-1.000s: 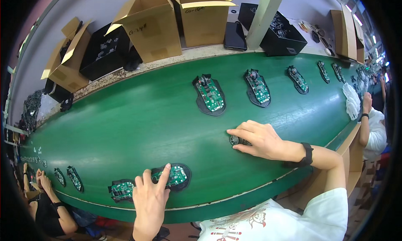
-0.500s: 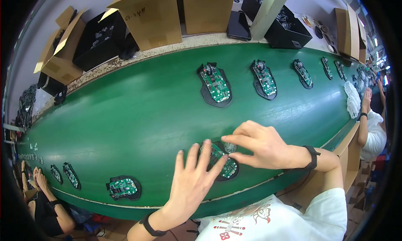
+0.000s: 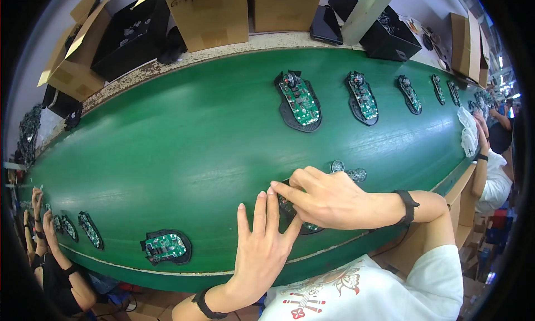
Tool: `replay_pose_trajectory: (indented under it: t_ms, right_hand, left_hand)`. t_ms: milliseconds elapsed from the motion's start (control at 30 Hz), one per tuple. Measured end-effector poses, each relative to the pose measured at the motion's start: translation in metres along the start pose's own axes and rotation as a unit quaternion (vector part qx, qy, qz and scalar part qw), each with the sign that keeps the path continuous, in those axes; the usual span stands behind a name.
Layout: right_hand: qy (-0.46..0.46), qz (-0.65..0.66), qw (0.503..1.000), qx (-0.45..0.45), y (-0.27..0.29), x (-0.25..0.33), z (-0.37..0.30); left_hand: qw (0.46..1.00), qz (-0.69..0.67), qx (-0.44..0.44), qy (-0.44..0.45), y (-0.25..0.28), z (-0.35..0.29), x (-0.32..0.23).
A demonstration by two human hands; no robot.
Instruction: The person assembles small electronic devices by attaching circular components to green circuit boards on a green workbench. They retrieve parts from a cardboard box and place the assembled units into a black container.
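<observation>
Under 2 hands (image 3: 329,201), a green, black-edged circuit board (image 3: 312,228) (mostly hidden)

A circuit-board assembly (image 3: 311,228) is placed near the front edge of the desk (image 3: 195,137), partly covered by the right grip (image 3: 330,199); the left grip (image 3: 263,244) is located to the left of it. Round parts (image 3: 337,166) are laid behind the right grip. A single unit (image 3: 166,247) is situated left of the left grip, with further units (image 3: 90,230) arranged farther left. Five units (image 3: 409,94) are set along the far side, extending rightward. Behind them, a post (image 3: 368,11) is flanked by a flat device (image 3: 326,25) on the left and a bin (image 3: 393,39) on the right
</observation>
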State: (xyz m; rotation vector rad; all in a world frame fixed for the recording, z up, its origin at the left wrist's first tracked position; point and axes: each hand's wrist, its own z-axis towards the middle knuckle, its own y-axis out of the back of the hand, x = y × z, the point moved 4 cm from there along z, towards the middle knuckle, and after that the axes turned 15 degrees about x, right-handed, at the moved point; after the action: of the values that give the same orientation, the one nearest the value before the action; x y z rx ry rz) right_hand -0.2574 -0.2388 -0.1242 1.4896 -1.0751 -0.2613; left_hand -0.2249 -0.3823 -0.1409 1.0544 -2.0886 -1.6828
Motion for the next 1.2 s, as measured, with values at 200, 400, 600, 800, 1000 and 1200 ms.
replay_pose_trajectory:
  t_ms: [200, 400, 600, 800, 1000, 1200]
  right_hand:
    - [0.034, -0.030, 0.999, -0.025, 0.000, -0.007, -0.013]
    - [0.009, -0.065, 0.998, -0.001, -0.001, 0.001, -0.010]
    - [0.024, -0.120, 0.992, 0.012, -0.005, 0.002, -0.008]
    - [0.011, -0.231, 0.971, -0.063, -0.020, 0.013, -0.031]
    - [-0.029, -0.228, 0.972, -0.051, -0.016, 0.013, -0.014]
    - [-0.044, -0.212, 0.975, -0.049, -0.013, 0.021, -0.033]
  left_hand:
    - [1.000, -0.021, 0.003, -0.024, 0.001, 0.004, 0.002]
    - [0.999, -0.034, -0.001, -0.036, -0.004, 0.007, 0.001]
    - [0.999, -0.023, -0.003, -0.047, -0.001, 0.011, 0.002]
    - [0.998, -0.030, -0.045, -0.042, -0.002, 0.012, 0.001]
    - [0.997, -0.040, -0.059, -0.040, -0.002, 0.013, 0.006]
    - [0.997, -0.060, -0.037, -0.042, 0.002, 0.014, 0.015]
